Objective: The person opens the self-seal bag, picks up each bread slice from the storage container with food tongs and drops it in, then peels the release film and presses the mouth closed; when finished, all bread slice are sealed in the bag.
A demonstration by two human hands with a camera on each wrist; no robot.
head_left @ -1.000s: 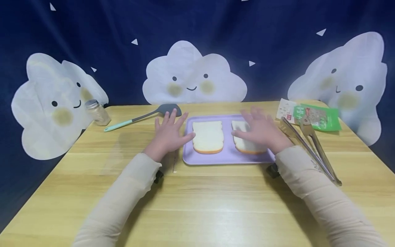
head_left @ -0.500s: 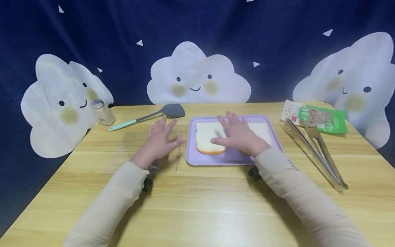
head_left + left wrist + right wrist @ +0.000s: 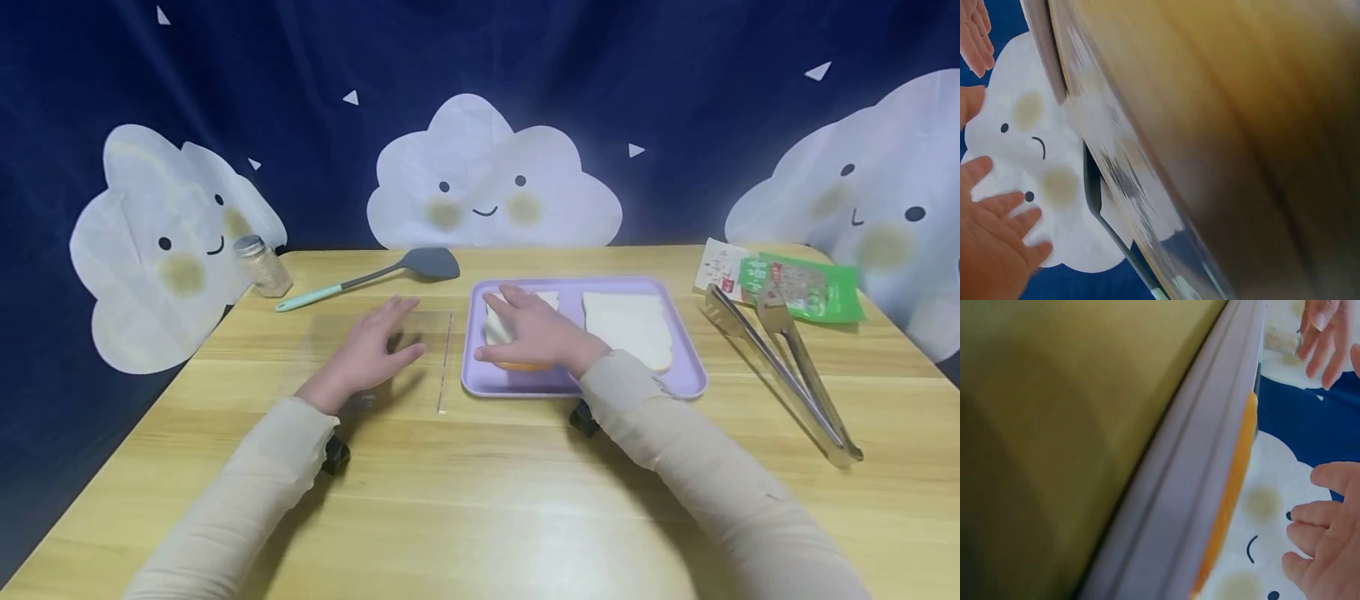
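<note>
My right hand (image 3: 528, 332) hovers with spread fingers over the left bread slice (image 3: 498, 321), hiding most of it. A second bread slice (image 3: 628, 329) lies uncovered on the right half of the purple tray (image 3: 686, 379). In the right wrist view the tray's side (image 3: 1179, 487) shows, with the slice's orange crust (image 3: 1229, 500) above it and the fingers held apart from the bread. My left hand (image 3: 363, 358) is over a clear plastic bag or sheet (image 3: 420, 387) lying on the table left of the tray. Its fingers are loosely extended, holding nothing.
A turner (image 3: 360, 279) with a mint handle lies at the back left, near a small jar (image 3: 262, 267) with a metal lid. On the right are metal tongs (image 3: 787, 375) and a green packet (image 3: 817, 287) beside a white one (image 3: 718, 267).
My right hand has moved left from the right slice to over the left slice, uncovering the right one. My left hand has drawn back left, away from the tray, over the clear plastic.
</note>
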